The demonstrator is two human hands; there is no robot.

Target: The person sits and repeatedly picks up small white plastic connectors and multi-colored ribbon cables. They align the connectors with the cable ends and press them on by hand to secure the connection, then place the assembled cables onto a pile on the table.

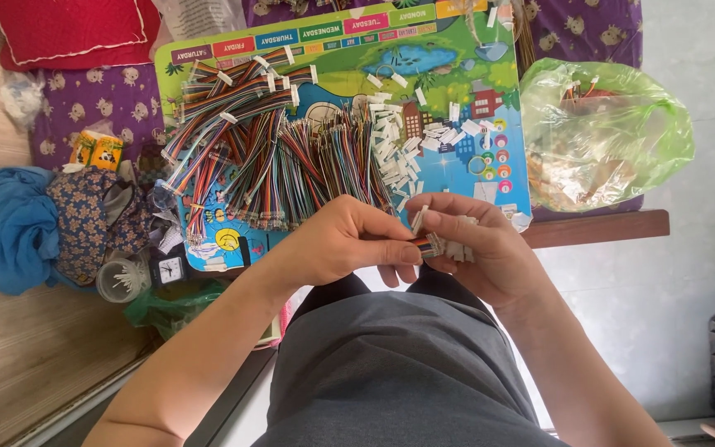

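Both hands on one wire.
My left hand [349, 244] pinches a wire [425, 242]; my right hand [477, 248] grips white plugs [459, 248], above the board [457, 74].

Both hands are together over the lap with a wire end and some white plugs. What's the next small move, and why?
Probably push the wire end, pinched in the left hand, into a white plug held by the right hand: the two nearly meet, and loose plugs lie on the board.
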